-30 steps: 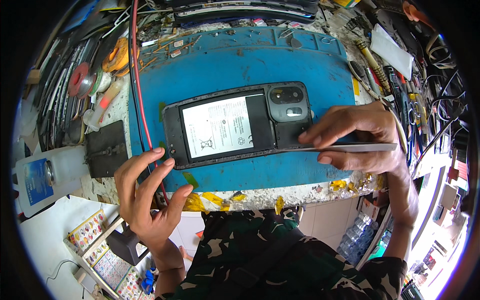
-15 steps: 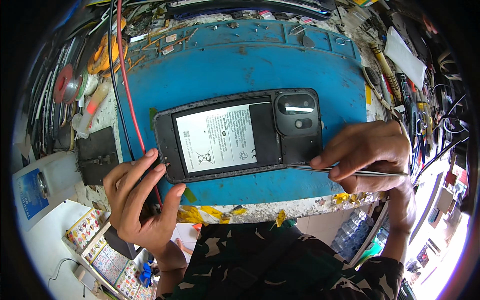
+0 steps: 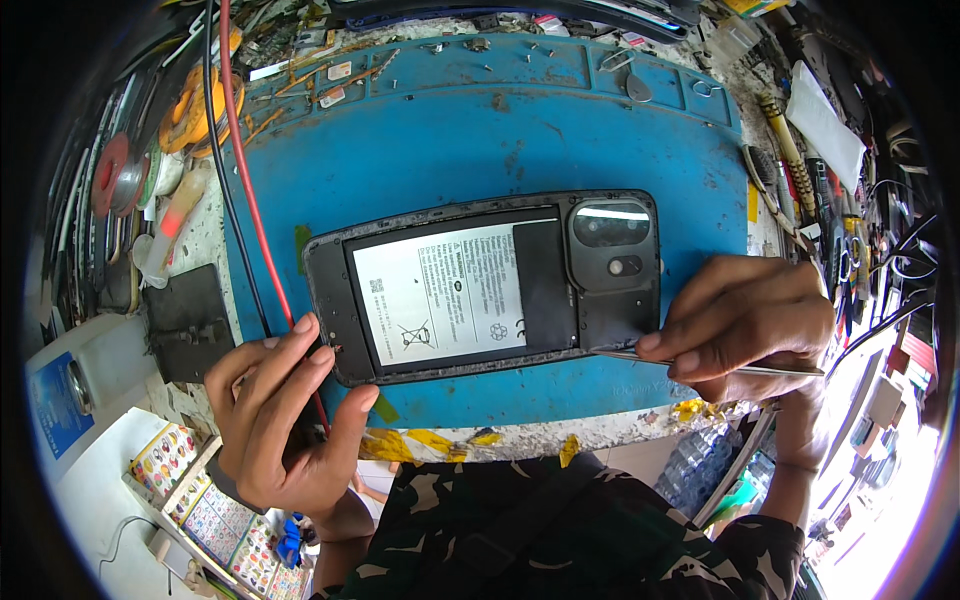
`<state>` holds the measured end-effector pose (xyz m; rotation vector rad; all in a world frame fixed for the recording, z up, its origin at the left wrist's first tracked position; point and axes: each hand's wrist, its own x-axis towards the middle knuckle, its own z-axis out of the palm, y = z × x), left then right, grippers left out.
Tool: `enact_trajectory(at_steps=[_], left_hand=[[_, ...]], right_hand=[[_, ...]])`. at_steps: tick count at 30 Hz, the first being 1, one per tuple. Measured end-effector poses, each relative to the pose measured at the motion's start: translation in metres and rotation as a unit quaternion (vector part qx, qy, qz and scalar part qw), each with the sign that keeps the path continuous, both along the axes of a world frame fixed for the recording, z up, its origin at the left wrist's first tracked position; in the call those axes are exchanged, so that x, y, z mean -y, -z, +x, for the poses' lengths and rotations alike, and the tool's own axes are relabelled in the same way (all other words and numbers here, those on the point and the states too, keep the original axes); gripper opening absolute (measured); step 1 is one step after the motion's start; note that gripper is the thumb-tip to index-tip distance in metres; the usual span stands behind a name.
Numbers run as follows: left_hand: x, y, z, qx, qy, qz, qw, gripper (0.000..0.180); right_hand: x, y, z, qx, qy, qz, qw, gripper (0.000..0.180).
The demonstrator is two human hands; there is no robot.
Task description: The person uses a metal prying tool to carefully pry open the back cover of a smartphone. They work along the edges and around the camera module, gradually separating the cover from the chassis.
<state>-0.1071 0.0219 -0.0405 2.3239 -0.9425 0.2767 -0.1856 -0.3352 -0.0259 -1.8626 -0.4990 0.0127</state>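
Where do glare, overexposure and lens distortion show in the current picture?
Head view: a white glare streak crosses the camera module of the phone; head view: the lower right background washes out to white; head view: fisheye bending curves the blue mat.

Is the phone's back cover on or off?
Off. The phone lies with its back side up, and its white-labelled battery shows uncovered.

phone (image 3: pixel 548 285) on mat (image 3: pixel 420 150) | cables (image 3: pixel 241 165) left of phone | bottle (image 3: pixel 108 372) left of mat | spool (image 3: pixel 118 178) behind bottle
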Motion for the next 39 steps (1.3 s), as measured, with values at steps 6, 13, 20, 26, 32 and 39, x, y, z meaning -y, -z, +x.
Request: enact_trajectory(at_steps=[6, 13, 20, 26, 32, 39], left_hand=[[-0.001, 0.002, 0.001, 0.002, 0.002, -0.01, 1.0, 0.042], [0.002, 0.009, -0.001, -0.007, -0.009, -0.061, 0.998, 0.041], [0.002, 0.008, -0.002, -0.011, -0.013, -0.06, 0.998, 0.042], [0.003, 0.006, -0.001, -0.005, -0.009, -0.054, 0.998, 0.044], [0.004, 0.006, 0.001, -0.001, -0.004, -0.06, 0.998, 0.042], [0.006, 0.006, -0.001, 0.0, -0.011, -0.062, 0.998, 0.041]], right_hand=[[-0.004, -0.003, 0.005, 0.02, -0.027, -0.033, 0.999, 0.014], [-0.018, -0.009, 0.013, 0.01, -0.028, -0.057, 0.998, 0.02], [-0.028, -0.013, 0.017, 0.009, -0.042, -0.104, 0.994, 0.016], [-0.02, -0.006, 0.017, 0.033, -0.039, -0.058, 0.997, 0.011], [-0.017, 0.0, 0.016, 0.03, -0.049, -0.024, 0.998, 0.011], [-0.023, -0.008, 0.015, 0.022, -0.031, -0.052, 0.998, 0.01]])
